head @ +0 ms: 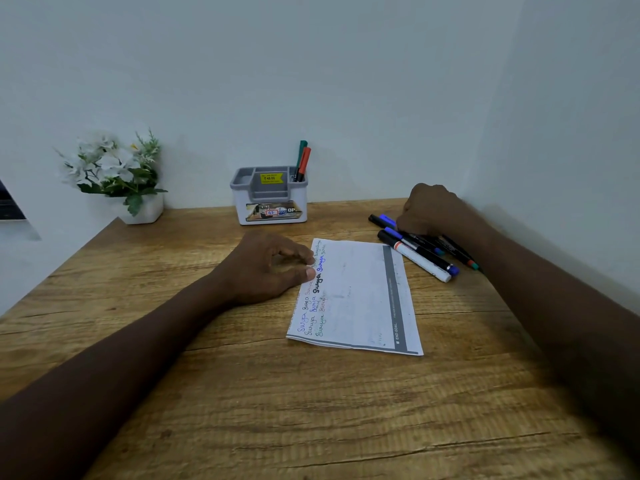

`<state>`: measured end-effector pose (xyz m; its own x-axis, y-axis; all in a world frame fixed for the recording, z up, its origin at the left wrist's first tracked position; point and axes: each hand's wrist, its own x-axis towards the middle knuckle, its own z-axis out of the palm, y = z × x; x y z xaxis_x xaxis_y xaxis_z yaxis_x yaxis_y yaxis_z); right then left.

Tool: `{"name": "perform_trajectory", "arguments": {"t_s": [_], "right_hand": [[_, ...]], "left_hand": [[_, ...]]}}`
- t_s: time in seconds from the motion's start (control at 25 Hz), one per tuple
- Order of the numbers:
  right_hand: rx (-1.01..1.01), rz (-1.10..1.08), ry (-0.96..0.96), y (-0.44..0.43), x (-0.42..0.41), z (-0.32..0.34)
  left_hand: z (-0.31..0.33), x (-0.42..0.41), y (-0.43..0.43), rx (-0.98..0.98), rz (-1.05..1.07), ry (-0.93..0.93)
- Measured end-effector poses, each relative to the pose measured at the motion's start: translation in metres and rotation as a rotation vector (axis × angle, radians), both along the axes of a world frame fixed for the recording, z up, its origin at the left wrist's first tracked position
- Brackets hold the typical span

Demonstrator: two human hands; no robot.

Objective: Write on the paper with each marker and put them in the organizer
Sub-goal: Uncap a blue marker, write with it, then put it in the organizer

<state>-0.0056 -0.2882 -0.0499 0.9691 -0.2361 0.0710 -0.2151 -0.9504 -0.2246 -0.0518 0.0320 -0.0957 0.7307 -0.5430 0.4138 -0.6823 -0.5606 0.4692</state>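
Note:
A white paper (356, 299) lies on the wooden desk, with words in several colours along its left edge. My left hand (266, 268) rests on the desk, its fingertips touching that edge. Several markers (420, 254) lie in a loose pile right of the paper, among them a white-bodied one with a black cap. My right hand (429, 209) is curled over the far end of the pile; what its fingers hold is hidden. A grey-and-white organizer (270, 202) stands at the back with a green marker (301, 152) and a red marker (304, 161) upright in its right slot.
A white pot of artificial flowers (117, 171) stands at the back left corner of the desk (277, 410). Walls close the desk in behind and on the right. A dark object (8, 206) shows at the left frame edge.

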Motion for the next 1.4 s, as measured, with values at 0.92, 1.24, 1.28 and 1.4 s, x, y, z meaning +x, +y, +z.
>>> {"name": "perform_trajectory", "arguments": {"t_s": [0.92, 1.24, 1.28, 1.4], "right_hand": [[1.301, 0.47, -0.043, 0.105, -0.071, 0.018], [1.036, 0.325, 0.053, 0.124, -0.077, -0.006], [1.023, 0.368, 0.075, 0.122, -0.077, -0.005], [1.092, 0.477, 0.111, 0.104, -0.077, -0.004]], "left_hand": [[0.008, -0.006, -0.01, -0.187, 0.181, -0.267], [0.015, -0.016, -0.018, -0.055, -0.019, -0.002], [0.018, -0.014, -0.015, -0.064, -0.061, 0.151], [0.027, -0.007, 0.0, -0.089, -0.197, 0.538]]}}
